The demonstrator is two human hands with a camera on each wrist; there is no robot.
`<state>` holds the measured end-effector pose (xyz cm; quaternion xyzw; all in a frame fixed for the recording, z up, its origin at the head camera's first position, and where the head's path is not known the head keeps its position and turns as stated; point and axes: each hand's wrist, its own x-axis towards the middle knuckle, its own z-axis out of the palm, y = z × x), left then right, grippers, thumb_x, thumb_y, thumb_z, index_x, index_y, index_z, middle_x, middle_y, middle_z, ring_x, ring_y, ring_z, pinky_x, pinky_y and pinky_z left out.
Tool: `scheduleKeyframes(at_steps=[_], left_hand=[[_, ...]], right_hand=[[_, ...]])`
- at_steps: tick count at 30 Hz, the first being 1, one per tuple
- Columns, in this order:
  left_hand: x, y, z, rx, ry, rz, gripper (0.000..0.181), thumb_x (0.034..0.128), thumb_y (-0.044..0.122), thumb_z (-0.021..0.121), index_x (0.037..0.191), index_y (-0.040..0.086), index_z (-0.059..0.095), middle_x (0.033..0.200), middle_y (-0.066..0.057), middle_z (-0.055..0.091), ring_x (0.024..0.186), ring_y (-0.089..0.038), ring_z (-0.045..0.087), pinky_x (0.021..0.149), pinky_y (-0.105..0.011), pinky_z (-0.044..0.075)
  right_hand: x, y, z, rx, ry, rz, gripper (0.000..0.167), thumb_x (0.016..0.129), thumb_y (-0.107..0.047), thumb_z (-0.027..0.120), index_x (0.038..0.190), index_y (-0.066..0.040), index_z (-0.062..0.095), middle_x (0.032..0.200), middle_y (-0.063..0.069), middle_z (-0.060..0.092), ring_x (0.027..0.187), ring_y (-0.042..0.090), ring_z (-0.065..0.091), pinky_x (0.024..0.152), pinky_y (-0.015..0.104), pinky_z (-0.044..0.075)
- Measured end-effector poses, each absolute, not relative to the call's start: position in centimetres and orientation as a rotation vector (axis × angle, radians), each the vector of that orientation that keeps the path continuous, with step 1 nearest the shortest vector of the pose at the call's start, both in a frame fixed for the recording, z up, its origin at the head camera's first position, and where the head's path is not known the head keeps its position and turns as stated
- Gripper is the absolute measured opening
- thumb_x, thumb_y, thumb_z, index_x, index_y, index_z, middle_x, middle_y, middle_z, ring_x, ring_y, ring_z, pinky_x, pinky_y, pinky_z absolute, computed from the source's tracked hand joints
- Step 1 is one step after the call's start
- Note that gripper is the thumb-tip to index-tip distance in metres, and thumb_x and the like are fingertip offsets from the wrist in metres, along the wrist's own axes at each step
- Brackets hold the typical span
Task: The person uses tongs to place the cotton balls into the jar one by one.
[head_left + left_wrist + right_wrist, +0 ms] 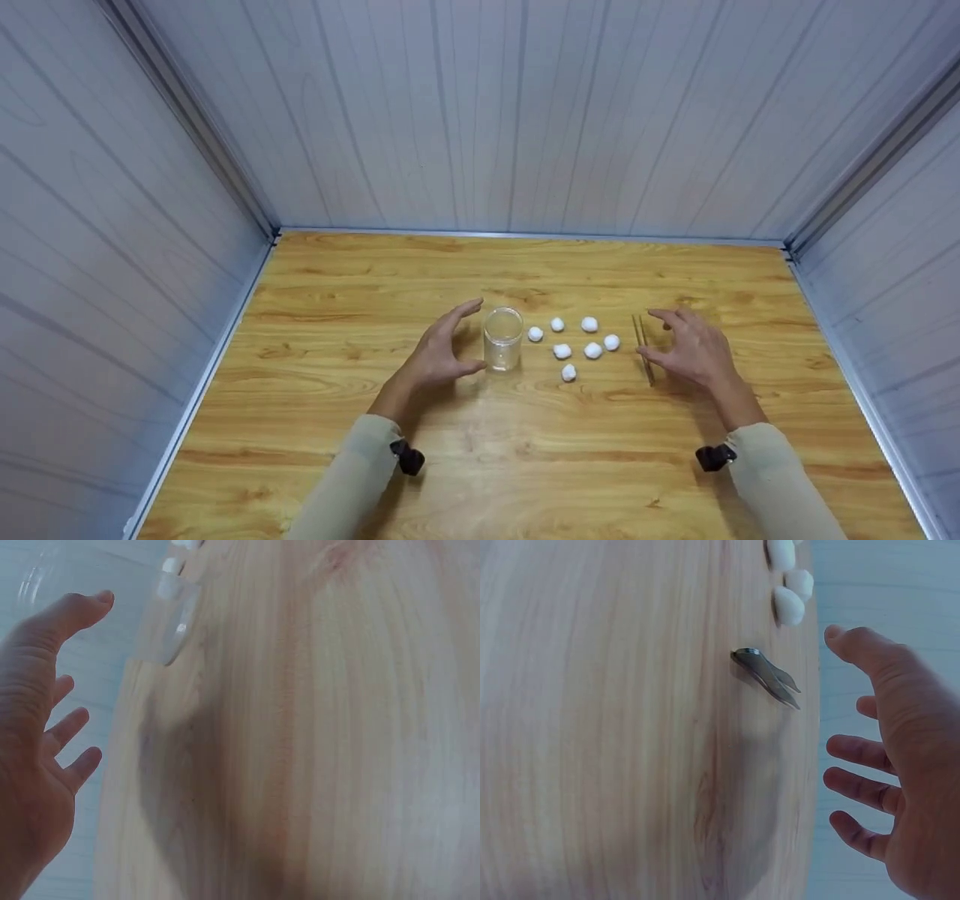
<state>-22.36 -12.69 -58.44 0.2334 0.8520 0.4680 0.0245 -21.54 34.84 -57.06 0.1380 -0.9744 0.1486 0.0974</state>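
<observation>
A clear glass cup (502,343) stands upright left of several white cotton balls (592,350). My left hand (435,356) is at the cup's left side, thumb and fingers spread wide. In the left wrist view, the thumb of that hand (34,735) passes in front of the cup (157,622); I cannot tell whether it touches. To the right of the cotton balls lie metal tweezers (643,356), their two arms apart. My right hand (697,352) hovers close to their right side. The right wrist view shows its fingers parted, with the tweezers (761,675) on the tabletop.
The wood-grain table (480,480) has pale panel walls (480,120) at its back and both sides. A metal strip (525,235) runs along the back edge. Each sleeve carries a small black device (409,457) at the wrist.
</observation>
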Motion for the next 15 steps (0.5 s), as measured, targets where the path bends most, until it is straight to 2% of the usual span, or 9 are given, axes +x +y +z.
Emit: scheduleKeyframes(at_steps=[5, 10, 15], left_hand=[[-22.5, -12.3, -59.4, 0.706, 2.581, 1.557, 0.103, 0.0843, 0.006, 0.097, 0.172, 0.012, 0.042, 0.17, -0.021, 0.056, 0.161, -0.045, 0.051, 0.135, -0.066, 0.045], [-22.6, -11.7, -60.2, 0.735, 2.573, 1.564, 0.1, 0.0831, 0.007, 0.097, 0.169, 0.01, 0.046, 0.165, -0.021, 0.061, 0.156, -0.045, 0.056, 0.134, -0.066, 0.047], [-22.6, -11.3, -60.9, 0.763, 2.525, 1.638, 0.099, 0.0823, 0.005, 0.097, 0.167, 0.008, 0.047, 0.157, -0.024, 0.064, 0.145, -0.045, 0.066, 0.127, -0.061, 0.056]], right_hand=[[-21.4, 34.7, -57.4, 0.383, -2.934, 0.424, 0.073, 0.09, -0.047, 0.092, 0.145, -0.004, 0.072, 0.107, 0.018, 0.073, 0.086, 0.034, 0.067, 0.059, 0.043, 0.053], [-21.3, 34.5, -57.8, 0.341, -2.976, 0.424, 0.072, 0.093, -0.051, 0.089, 0.146, -0.004, 0.072, 0.107, 0.017, 0.072, 0.089, 0.035, 0.067, 0.059, 0.042, 0.053], [-21.2, 34.3, -58.3, 0.285, -3.004, 0.447, 0.07, 0.094, -0.052, 0.087, 0.142, -0.003, 0.074, 0.106, 0.017, 0.07, 0.087, 0.031, 0.065, 0.063, 0.045, 0.054]])
